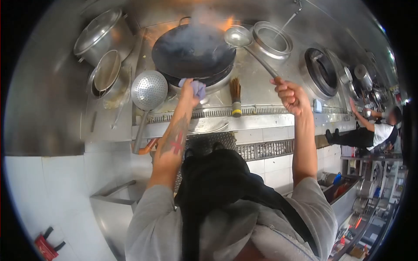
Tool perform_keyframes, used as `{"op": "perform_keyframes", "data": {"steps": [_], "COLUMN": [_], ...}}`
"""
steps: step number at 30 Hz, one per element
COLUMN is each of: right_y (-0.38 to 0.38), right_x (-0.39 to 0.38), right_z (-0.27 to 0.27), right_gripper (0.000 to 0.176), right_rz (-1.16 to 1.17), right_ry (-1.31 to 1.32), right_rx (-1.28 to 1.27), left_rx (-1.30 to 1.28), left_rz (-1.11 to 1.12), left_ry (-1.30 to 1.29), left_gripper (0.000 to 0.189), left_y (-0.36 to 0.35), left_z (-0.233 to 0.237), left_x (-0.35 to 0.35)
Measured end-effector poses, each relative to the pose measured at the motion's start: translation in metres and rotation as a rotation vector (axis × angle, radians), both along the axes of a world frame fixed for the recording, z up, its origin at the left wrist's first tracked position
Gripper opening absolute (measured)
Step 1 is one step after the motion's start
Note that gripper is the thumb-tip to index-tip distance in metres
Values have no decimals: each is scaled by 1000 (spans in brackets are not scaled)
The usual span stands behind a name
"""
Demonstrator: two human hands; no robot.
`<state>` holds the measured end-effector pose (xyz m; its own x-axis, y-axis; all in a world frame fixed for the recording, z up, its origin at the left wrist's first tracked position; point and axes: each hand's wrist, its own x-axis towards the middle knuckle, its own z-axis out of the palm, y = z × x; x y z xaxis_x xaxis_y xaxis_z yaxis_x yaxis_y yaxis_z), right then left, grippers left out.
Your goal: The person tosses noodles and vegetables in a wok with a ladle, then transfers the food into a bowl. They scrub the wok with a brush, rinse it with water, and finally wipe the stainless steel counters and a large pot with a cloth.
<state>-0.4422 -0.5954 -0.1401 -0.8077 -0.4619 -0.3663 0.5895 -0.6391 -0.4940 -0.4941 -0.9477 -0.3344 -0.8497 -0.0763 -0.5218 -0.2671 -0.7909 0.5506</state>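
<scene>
My left hand is closed around a folded purple cloth at the near rim of a large black wok. The wok sits tilted on a burner; smoke rises from it and flames show behind its far right edge. My right hand grips the wooden-ended handle of a ladle. The ladle's bowl hangs by the wok's right rim, near a round steel pot of what looks like water. What lies inside the wok is hard to make out through the smoke.
A perforated skimmer lies left of the wok, beside a strainer over a pot and a large lidded pot. A bamboo brush stands right of the wok. Another burner and a co-worker are farther right.
</scene>
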Motion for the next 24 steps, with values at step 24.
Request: {"op": "perform_keyframes", "data": {"steps": [24], "right_y": [-31], "right_x": [135], "right_z": [-246], "right_gripper": [29], "right_rz": [-217], "right_ry": [541], "right_rx": [2007], "left_rx": [-409], "left_rz": [-188], "left_ry": [59], "left_gripper": [36], "left_y": [-140], "left_z": [-58], "left_x": [172]}}
